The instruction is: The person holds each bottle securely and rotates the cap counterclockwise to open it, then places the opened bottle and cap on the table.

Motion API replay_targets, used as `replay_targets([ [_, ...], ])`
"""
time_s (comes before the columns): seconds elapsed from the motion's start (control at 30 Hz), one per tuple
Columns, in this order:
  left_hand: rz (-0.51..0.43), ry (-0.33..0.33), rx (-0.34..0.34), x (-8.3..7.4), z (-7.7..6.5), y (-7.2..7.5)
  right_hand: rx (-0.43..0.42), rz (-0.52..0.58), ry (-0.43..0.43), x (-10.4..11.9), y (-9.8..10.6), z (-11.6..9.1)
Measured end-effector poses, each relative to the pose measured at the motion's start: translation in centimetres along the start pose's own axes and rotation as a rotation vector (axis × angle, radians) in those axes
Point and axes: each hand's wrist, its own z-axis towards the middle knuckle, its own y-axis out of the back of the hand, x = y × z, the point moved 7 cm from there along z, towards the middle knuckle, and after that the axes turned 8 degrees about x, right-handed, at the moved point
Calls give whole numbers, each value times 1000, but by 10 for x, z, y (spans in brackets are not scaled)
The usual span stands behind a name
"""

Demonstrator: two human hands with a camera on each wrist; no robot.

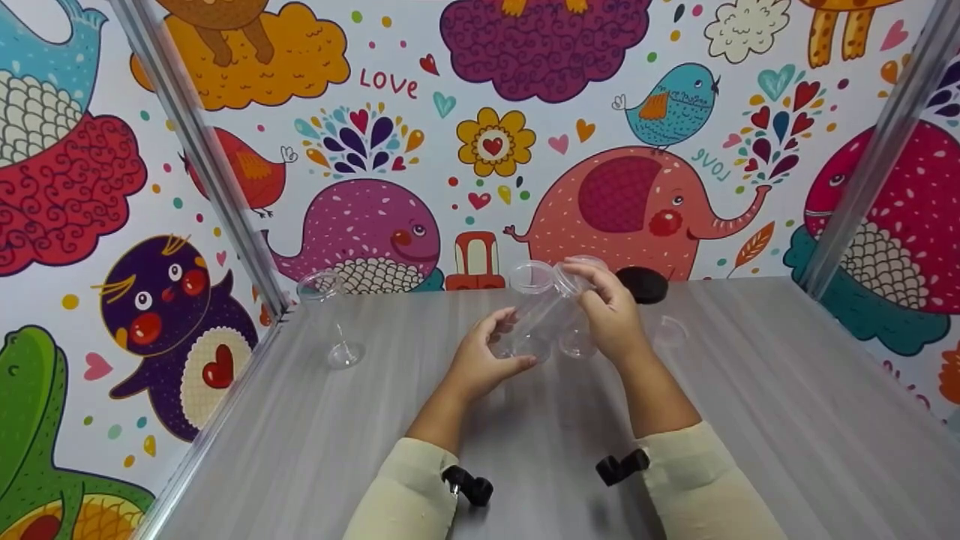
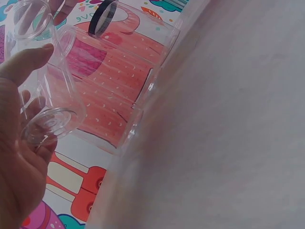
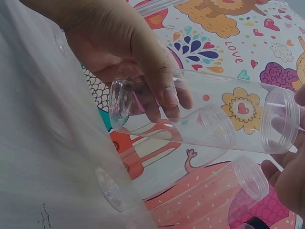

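Slanting up from left to right between my palms, the clear jar [image 3: 219, 105] has its long axis strung from one hand to the other, and I judge that this line matters most. My left hand [image 1: 480, 360] has the low end: the thumb lies across the wall just up from the base, and the fingers curl behind it, so that grip is closed around plastic. My right hand [image 1: 611, 315] is at the high end, fingers and thumb bent about the threaded mouth; how firmly they press, I cannot tell. The left is therefore the nearer hand to the base and the right to the mouth, and neither has far to reach. The jar seems held off the table [image 1: 262, 465], tilted rather than upright. Just beyond it stand other jars, one with its bare rim [image 1: 531, 277] close behind my fingers, and another, to the right, topped by a black lid [image 1: 643, 285]. Whether any touches mine, I cannot tell. A lone jar [image 1: 326, 319] stands well apart on my left, upright.
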Motion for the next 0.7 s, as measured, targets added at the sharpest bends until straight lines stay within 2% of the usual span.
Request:
replay_targets([
  [0.23,6,8,-3,1,-1,0,-42,-49,10,1,3,1],
  [0.47,8,15,-3,1,-2,0,-83,-176,-113,-7,8,1],
  [0.7,39,17,-14,0,-2,0,-77,-192,-107,-4,7,0],
])
